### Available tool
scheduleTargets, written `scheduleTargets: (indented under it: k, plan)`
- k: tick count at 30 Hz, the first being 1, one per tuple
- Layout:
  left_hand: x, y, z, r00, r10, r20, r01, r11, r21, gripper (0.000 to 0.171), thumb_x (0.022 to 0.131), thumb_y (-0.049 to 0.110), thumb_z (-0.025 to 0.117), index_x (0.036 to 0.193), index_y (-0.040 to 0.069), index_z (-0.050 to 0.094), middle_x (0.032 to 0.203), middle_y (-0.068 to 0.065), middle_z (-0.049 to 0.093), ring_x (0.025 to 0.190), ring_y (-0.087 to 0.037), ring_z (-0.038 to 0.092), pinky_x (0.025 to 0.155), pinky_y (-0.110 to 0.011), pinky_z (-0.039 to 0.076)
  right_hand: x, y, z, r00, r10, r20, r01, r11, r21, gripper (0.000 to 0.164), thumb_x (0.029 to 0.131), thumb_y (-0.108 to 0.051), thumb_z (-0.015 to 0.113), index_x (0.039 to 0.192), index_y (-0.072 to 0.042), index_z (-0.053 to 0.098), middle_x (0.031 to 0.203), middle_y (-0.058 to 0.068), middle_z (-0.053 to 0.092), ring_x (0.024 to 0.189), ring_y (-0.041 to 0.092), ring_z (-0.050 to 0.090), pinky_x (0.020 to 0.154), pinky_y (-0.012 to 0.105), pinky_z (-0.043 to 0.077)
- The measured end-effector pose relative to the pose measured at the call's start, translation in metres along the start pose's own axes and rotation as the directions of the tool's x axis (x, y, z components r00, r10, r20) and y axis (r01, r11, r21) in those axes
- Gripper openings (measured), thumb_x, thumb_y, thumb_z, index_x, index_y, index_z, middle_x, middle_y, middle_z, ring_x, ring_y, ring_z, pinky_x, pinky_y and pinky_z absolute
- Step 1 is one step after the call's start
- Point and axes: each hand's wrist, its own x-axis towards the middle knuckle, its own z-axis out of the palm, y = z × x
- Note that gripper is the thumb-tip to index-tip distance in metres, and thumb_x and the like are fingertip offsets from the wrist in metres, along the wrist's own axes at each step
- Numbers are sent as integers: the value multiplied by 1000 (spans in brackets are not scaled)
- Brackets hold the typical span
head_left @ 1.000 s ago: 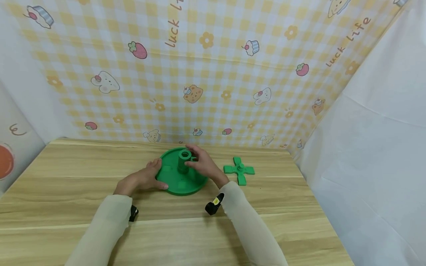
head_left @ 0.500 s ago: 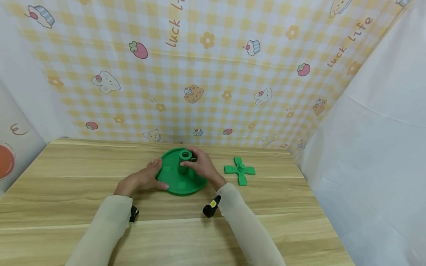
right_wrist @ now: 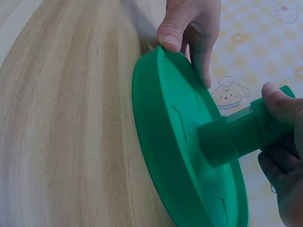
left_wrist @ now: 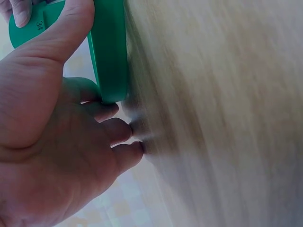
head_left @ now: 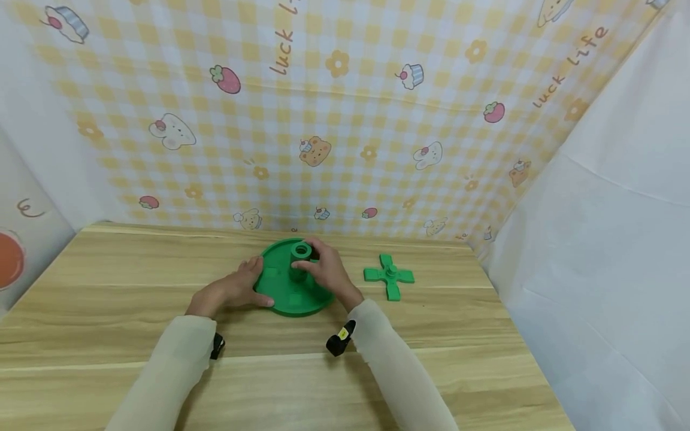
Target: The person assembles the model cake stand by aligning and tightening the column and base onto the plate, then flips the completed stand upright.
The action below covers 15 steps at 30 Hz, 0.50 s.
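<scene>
A green round base with a raised rim (head_left: pixel 280 290) lies on the wooden table in the head view. From its middle rises a green hollow post (right_wrist: pixel 244 132), its upper section gripped by my right hand (head_left: pixel 331 272) between thumb and fingers. Dark number markings show on that upper section in the right wrist view. My left hand (head_left: pixel 232 290) holds the base's left edge, thumb at the near side and fingers farther back along the rim. In the left wrist view, the fingertips reach down to the tabletop beside the rim wall (left_wrist: pixel 111 56).
To the right of the base lies a green cross-shaped piece (head_left: pixel 390 273) with a round knob at its centre. Behind the table (head_left: pixel 269 389) hangs a yellow checked cloth (head_left: pixel 345 120), close to the base's far edge. White cloth (head_left: pixel 609 239) hangs on the right.
My right wrist has swung slightly left and nearer, turning the hand around the post. A small tab beside the post has passed out of sight. The left hand keeps its place.
</scene>
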Motion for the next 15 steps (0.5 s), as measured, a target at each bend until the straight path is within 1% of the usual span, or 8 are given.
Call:
scheduleTargets:
  k: [3,7,10,12,15]
  plan:
    - [0,0,-1,1000,3,0,-3,1000,-1,115,88,43,73,152,-15,-3,159,-36,-6,145,-55,-5,117,-66,8,0,-1,0,1000,4,-8,-4,1000,-8,41,89,-20,75,126,-9,62,113,5,67,104,17,65,87,26,54]
    - [0,-1,-1,1000,-1,5,1,1000,-7,115,88,43,74,152,-15,-4,159,-36,-6,145,-55,-6,117,-66,8,1,-2,-1,1000,-1,13,1,1000,-6,43,90,-20,75,128,-8,61,115,6,67,104,18,64,88,28,54]
    - [-1,0,-2,1000,-3,6,3,1000,-13,116,88,43,74,152,-15,-3,159,-35,-6,145,-55,-6,117,-66,7,0,-1,-7,999,10,37,-10,1000,13,50,91,-21,74,135,-6,57,125,8,65,113,21,63,94,33,54]
    - [-1,0,-1,1000,-1,5,1,1000,-13,116,88,43,74,152,-15,-2,159,-35,-6,145,-56,-6,117,-66,7,0,1,-14,999,14,39,-15,1000,18,53,92,-23,73,139,-6,55,132,9,62,120,23,61,98,36,52]
    - [-1,0,-1,1000,-6,0,6,1000,-14,115,88,42,75,152,-15,-2,160,-34,-6,146,-55,-6,118,-64,7,-1,5,-28,1000,6,20,-6,1000,12,51,94,-25,71,139,-7,55,138,10,59,127,25,57,102,41,50]
